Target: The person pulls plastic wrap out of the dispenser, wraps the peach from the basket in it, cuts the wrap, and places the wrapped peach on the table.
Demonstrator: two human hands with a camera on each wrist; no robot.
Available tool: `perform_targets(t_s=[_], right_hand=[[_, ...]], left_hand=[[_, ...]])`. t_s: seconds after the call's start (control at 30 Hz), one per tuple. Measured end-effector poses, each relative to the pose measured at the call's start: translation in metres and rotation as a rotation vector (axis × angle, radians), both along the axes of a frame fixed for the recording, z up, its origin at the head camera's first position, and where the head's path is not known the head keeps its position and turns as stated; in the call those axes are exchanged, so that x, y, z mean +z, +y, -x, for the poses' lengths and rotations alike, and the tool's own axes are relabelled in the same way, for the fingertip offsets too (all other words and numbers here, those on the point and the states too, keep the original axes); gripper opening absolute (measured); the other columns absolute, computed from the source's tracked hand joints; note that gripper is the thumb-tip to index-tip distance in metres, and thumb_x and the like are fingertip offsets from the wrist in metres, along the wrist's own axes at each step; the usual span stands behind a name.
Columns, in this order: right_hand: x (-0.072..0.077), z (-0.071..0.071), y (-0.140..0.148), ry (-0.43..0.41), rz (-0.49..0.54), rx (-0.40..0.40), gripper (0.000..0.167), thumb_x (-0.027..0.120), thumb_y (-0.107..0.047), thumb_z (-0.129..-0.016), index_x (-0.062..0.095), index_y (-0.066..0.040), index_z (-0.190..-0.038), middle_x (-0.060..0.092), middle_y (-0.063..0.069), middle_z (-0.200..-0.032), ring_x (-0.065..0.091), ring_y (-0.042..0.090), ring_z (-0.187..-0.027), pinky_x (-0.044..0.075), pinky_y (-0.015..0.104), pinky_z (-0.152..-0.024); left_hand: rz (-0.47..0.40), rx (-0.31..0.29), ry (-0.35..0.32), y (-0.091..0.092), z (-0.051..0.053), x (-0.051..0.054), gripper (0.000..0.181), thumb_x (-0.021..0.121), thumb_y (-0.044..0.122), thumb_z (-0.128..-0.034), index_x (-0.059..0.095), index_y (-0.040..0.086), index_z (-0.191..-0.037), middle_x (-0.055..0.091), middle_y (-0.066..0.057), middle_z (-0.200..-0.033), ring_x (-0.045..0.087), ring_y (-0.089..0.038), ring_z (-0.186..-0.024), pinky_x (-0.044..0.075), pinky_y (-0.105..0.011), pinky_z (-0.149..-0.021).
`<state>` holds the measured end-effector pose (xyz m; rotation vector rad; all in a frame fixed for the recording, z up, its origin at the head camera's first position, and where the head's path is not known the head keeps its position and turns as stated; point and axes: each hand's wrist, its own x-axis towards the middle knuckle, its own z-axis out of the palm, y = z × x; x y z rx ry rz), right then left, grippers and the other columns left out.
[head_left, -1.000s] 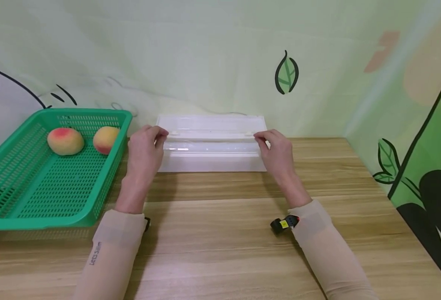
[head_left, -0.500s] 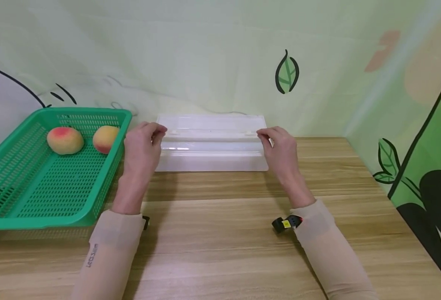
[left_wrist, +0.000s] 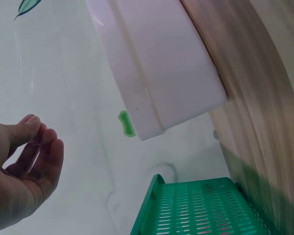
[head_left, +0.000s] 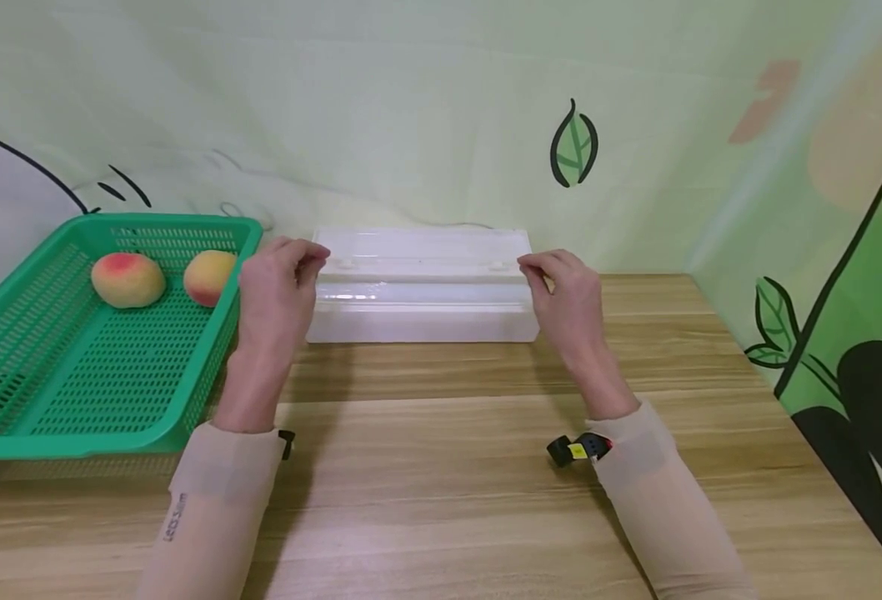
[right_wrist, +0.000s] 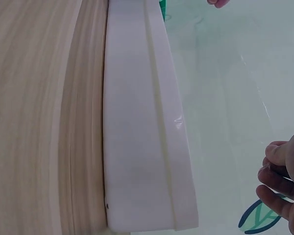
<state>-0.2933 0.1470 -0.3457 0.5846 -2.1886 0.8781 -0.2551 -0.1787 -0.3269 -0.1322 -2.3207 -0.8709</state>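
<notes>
Two hands reach out over the table, and each pinches thumb against fingertips on clear film (left_wrist: 32, 90), so thin that I know it mainly by its glints; its full outline is hard to make out. The left hand (head_left: 276, 287) grips at the left, the right hand (head_left: 570, 300) at the right, the pair well apart at nearly the same height. The film is up between and around them, above the white box (head_left: 422, 323). That long, low box lies crosswise at the far side of the table (head_left: 441, 475), with a glossy strip running along its top and a small green piece (left_wrist: 126, 124) showing by its left end.

Behind the hands come pale sleeves (head_left: 666, 500), the left one carrying dark lettering (head_left: 174, 517), and a black device (head_left: 572, 450) sits at the right wrist.

Farther left stands a green basket (head_left: 212, 354) with slotted sides. Two peaches rest in its far part: one peach (head_left: 128, 280) blushed red on top, the other (head_left: 210, 278) near the right wall. Past everything hangs a pale green backdrop (head_left: 411, 125), with a drawn leaf (head_left: 573, 152) to the right.
</notes>
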Motion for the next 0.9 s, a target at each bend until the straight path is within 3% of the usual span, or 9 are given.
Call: perform_targets(t_s=[0.53,0.9], right_hand=[[0.01,-0.006,0.004,0.093,-0.012,0.029,0.008,0.072,0.005,-0.093,0.077,0.007,-0.099,0.073,0.019,-0.094,0.069,0.029,-0.083,0.058,0.038,-0.075],[0.019,-0.014,0.005,0.074,-0.016,0.039,0.007,0.072,0.006,-0.092,0.076,0.007,-0.098,0.073,0.019,-0.093,0.068,0.028,-0.082,0.057,0.039,-0.074]], left_hand=[[-0.002,-0.026,0.092,0.0,-0.009,0.01,0.009,0.069,-0.002,-0.0964,0.077,-0.005,-0.1,0.071,-0.018,-0.098,0.066,-0.032,-0.088,0.057,-0.042,-0.077],[-0.008,-0.032,0.073,-0.001,-0.016,0.017,0.01,0.068,-0.002,-0.0967,0.077,-0.004,-0.1,0.071,-0.017,-0.096,0.063,-0.03,-0.085,0.051,-0.038,-0.073]])
